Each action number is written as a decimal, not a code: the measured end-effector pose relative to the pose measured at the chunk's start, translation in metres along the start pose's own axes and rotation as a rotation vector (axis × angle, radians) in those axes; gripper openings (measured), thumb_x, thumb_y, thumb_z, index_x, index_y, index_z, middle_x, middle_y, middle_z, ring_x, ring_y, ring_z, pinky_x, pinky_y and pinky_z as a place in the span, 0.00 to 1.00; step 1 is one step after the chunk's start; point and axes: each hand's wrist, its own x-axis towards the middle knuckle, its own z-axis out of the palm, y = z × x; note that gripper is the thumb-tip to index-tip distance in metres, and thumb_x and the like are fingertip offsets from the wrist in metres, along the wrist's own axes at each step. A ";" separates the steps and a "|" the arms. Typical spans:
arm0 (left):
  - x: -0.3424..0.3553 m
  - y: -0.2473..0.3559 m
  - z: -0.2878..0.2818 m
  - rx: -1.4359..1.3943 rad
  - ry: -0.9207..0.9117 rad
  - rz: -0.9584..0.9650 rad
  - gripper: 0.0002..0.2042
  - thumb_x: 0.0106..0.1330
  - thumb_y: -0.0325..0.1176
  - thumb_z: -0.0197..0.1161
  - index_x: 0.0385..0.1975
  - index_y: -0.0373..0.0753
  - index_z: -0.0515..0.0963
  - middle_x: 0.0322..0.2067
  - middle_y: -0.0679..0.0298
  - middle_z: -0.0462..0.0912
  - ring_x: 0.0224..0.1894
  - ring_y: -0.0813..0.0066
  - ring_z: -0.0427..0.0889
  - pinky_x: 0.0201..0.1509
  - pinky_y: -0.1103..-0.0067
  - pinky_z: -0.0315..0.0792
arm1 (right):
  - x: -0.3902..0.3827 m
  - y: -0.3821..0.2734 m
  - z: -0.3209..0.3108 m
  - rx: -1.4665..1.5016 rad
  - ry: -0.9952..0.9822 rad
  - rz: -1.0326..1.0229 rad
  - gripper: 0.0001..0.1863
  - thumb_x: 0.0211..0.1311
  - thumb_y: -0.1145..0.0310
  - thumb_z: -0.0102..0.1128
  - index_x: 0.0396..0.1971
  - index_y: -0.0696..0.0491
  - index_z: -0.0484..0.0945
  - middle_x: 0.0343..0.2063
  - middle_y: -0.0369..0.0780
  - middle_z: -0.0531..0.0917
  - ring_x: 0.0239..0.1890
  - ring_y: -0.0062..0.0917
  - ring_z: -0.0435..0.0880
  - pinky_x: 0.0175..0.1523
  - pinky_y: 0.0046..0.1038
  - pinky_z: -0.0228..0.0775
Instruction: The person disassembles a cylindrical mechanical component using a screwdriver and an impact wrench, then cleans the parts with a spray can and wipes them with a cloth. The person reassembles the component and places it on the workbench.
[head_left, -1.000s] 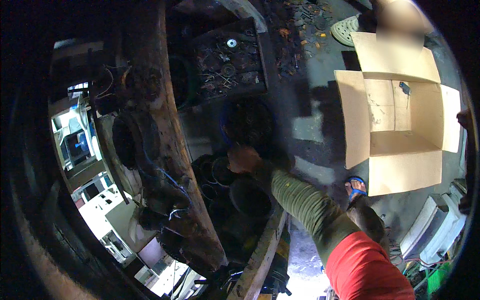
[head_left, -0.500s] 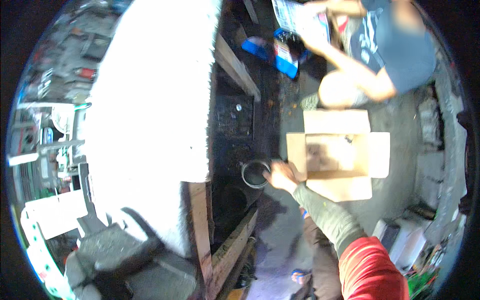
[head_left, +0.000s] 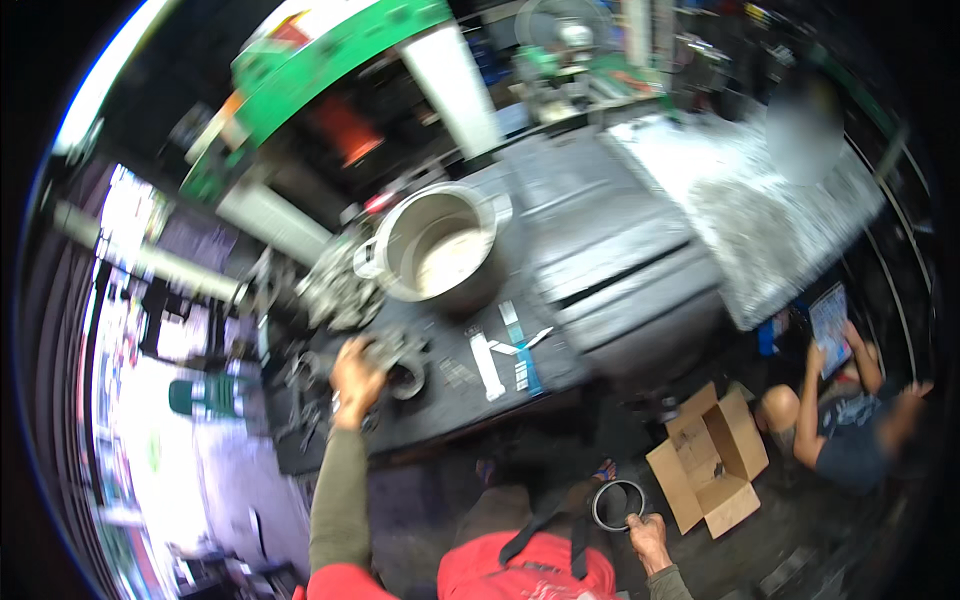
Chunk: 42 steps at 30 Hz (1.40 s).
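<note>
My right hand is closed on the rim of a round metal ring, held low in front of my body. The ring looks like a short, hollow cylinder. My left hand reaches over the dark workbench, right beside a grey metal part with a round opening. Motion blur smears its fingers, so whether they grip that part is unclear. A large metal pot with side handles stands on the bench beyond.
An opened cardboard box lies on the floor to the right. Beside it a seated person holds a printed sheet. Flat packets lie on the bench, and a green chair stands at left.
The view has swung from the floor and box toward the workbench. The ring, earlier by my hand near the box, is now in my right hand close to me. My left hand has come into view.
</note>
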 end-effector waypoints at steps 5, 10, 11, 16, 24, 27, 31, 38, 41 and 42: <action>0.002 -0.019 -0.027 -0.159 -0.018 0.080 0.25 0.52 0.31 0.79 0.53 0.46 0.85 0.47 0.53 0.86 0.52 0.46 0.86 0.56 0.60 0.80 | -0.062 -0.094 0.023 -0.247 -0.009 -0.294 0.25 0.59 0.53 0.69 0.20 0.64 0.82 0.21 0.57 0.83 0.26 0.49 0.87 0.35 0.47 0.75; -0.008 -0.050 -0.058 -0.503 -0.051 -0.069 0.33 0.38 0.28 0.88 0.51 0.40 0.86 0.48 0.56 0.89 0.52 0.61 0.88 0.59 0.70 0.81 | -0.121 -0.205 0.070 -0.242 -0.075 -0.470 0.23 0.62 0.53 0.64 0.28 0.62 0.86 0.24 0.56 0.84 0.30 0.46 0.89 0.38 0.45 0.76; -0.013 -0.058 -0.067 -0.507 -0.044 -0.065 0.34 0.36 0.28 0.89 0.51 0.40 0.86 0.49 0.55 0.89 0.50 0.59 0.89 0.58 0.70 0.81 | -0.131 -0.222 0.079 -0.264 -0.094 -0.460 0.23 0.63 0.53 0.63 0.28 0.62 0.86 0.23 0.56 0.84 0.29 0.44 0.89 0.37 0.44 0.76; -0.045 -0.111 -0.135 -0.798 -0.117 -0.040 0.30 0.41 0.23 0.87 0.49 0.34 0.85 0.45 0.62 0.90 0.49 0.75 0.87 0.58 0.76 0.81 | -0.154 -0.302 0.140 -0.103 -0.151 -0.471 0.25 0.64 0.53 0.63 0.23 0.64 0.82 0.14 0.48 0.76 0.19 0.26 0.78 0.30 0.41 0.70; -0.060 -0.117 -0.214 -0.732 -0.036 0.016 0.29 0.38 0.23 0.87 0.46 0.31 0.85 0.44 0.59 0.89 0.49 0.72 0.88 0.57 0.73 0.81 | -0.137 -0.424 0.219 -0.288 -0.065 -0.633 0.32 0.66 0.44 0.66 0.22 0.63 0.84 0.14 0.47 0.80 0.21 0.32 0.84 0.33 0.43 0.73; -0.053 -0.097 -0.208 -0.632 -0.011 0.049 0.31 0.34 0.27 0.88 0.45 0.36 0.86 0.43 0.58 0.90 0.46 0.64 0.90 0.55 0.72 0.81 | -0.126 -0.445 0.225 -0.295 -0.122 -0.707 0.34 0.69 0.41 0.65 0.23 0.64 0.84 0.14 0.48 0.79 0.22 0.32 0.84 0.33 0.43 0.72; -0.041 -0.063 -0.189 -0.594 -0.077 0.037 0.30 0.36 0.31 0.88 0.45 0.41 0.87 0.40 0.57 0.89 0.44 0.58 0.90 0.52 0.69 0.82 | -0.113 -0.436 0.200 -0.018 -0.524 -0.569 0.30 0.76 0.46 0.61 0.33 0.63 0.85 0.18 0.43 0.81 0.21 0.26 0.84 0.29 0.36 0.75; -0.020 -0.020 -0.166 -0.366 -0.169 0.041 0.31 0.41 0.39 0.86 0.50 0.43 0.86 0.40 0.58 0.86 0.45 0.51 0.87 0.51 0.64 0.81 | -0.085 -0.376 0.134 -0.079 -0.458 -0.542 0.20 0.78 0.56 0.62 0.39 0.61 0.86 0.22 0.36 0.82 0.22 0.17 0.81 0.28 0.27 0.74; -0.014 -0.014 -0.164 -0.335 -0.174 0.016 0.32 0.41 0.38 0.86 0.52 0.44 0.86 0.40 0.57 0.86 0.45 0.52 0.87 0.52 0.63 0.80 | -0.072 -0.366 0.114 -0.205 -0.415 -0.599 0.19 0.76 0.58 0.65 0.34 0.62 0.84 0.23 0.35 0.83 0.24 0.17 0.81 0.30 0.27 0.75; -0.014 -0.012 -0.163 -0.337 -0.177 0.015 0.32 0.41 0.38 0.86 0.52 0.44 0.86 0.41 0.57 0.86 0.45 0.52 0.87 0.52 0.63 0.80 | -0.067 -0.367 0.113 -0.187 -0.392 -0.614 0.19 0.75 0.58 0.66 0.34 0.62 0.84 0.22 0.36 0.84 0.24 0.18 0.83 0.30 0.27 0.76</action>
